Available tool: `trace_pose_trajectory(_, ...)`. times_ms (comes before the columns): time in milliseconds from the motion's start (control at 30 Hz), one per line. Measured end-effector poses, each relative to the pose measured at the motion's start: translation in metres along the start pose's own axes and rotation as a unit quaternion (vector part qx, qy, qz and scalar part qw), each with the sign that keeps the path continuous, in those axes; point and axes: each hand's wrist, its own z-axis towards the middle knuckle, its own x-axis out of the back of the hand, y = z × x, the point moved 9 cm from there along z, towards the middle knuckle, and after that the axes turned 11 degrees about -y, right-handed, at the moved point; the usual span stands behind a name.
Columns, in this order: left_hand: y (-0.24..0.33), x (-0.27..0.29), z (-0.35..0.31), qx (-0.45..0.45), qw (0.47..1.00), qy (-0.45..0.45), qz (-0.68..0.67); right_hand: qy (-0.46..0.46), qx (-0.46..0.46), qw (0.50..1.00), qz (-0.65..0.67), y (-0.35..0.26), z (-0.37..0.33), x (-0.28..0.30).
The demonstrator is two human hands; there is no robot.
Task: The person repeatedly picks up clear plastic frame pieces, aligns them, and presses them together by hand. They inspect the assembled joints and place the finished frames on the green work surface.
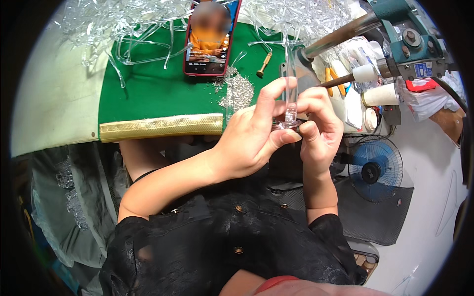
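Observation:
My left hand [247, 138] and my right hand [320, 126] meet in front of me over the near edge of the table. Between their fingertips is a clear plastic piece [291, 111], a tall upright stem with a wider foot. Thumbs and fingers of both hands close on its lower end; the exact contact is partly hidden. Beside my left hand, a pile of tiny silvery bits [240, 92] lies on the green mat [148, 93]. A small brass-coloured tool [265, 64] rests farther back.
A phone in a red case [206, 44] stands on the mat. Behind it spreads a heap of clear plastic pieces [138, 17]. A gold strip [163, 127] lines the mat's front. At right are a green metal press [410, 37], yellow-handled pliers [334, 81], a paper cup [380, 95] and a blue fan [375, 167].

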Motion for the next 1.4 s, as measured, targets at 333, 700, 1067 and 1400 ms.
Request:
trace_pose_trajectory(333, 0.001, -0.032, 0.043, -0.041, 0.905, -0.119, 0.406, 0.057, 0.024, 0.998, -0.019, -0.002, -0.008, 0.067)
trace_pose_trajectory(700, -0.003, -0.075, 0.097, -0.053, 0.914, -0.115, 0.385, 0.162, -0.001, 0.987, -0.007, 0.016, -0.005, 0.139)
trace_pose_trajectory(1067, -0.011, -0.086, 0.122, -0.059, 0.91, -0.074, 0.403, 0.227, 0.007, 0.97, -0.087, 0.02, 0.006, 0.175)
trace_pose_trajectory(1400, -0.017, -0.089, 0.121, -0.041, 0.927, -0.064, 0.367, 0.167, 0.359, 0.918, -0.021, -0.135, 0.03, 0.213)
